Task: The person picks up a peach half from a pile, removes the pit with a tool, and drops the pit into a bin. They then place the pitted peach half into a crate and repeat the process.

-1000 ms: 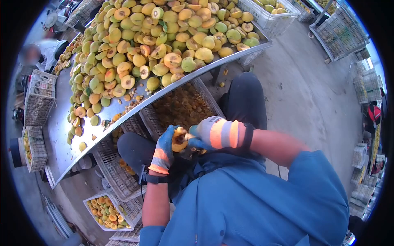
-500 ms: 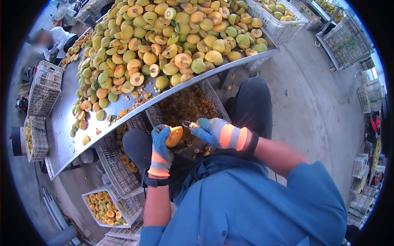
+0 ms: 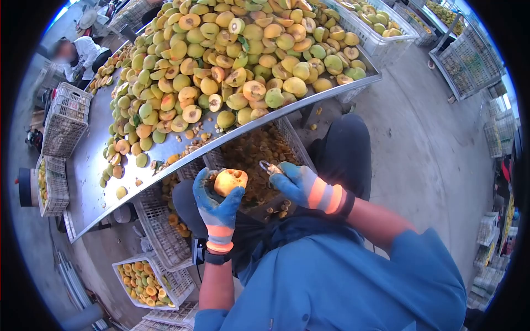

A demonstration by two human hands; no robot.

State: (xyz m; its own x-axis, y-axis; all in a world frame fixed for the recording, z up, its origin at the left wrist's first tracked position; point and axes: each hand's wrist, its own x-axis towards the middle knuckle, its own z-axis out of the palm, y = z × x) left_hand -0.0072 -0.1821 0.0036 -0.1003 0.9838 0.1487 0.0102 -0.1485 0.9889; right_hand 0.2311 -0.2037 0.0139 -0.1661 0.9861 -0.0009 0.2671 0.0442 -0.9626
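My left hand [image 3: 217, 207], in a blue-palmed glove, holds an orange-yellow fruit half [image 3: 230, 182] between thumb and fingers, its hollowed side partly showing. To its right, my right hand [image 3: 295, 185] is closed on a small tool with a metal loop [image 3: 265, 165] that points toward the fruit without touching it. Both hands are above a crate of pits and scraps [image 3: 256, 149] between my knees. Beyond them, a large heap of halved yellow-green fruit [image 3: 221, 60] covers much of the metal table [image 3: 91, 176].
The table's raised metal edge [image 3: 221, 138] runs just beyond my hands. A crate of fruit halves [image 3: 176, 281] stands low at the left, with stacked crates [image 3: 66, 124] beside the table. Another person [image 3: 85, 55] sits at the far left. More crates [image 3: 469, 60] stand at the right.
My left hand has opened out around the fruit half and turned it, so its cut side faces more upward. My right hand and the tool have shifted slightly right, away from it.
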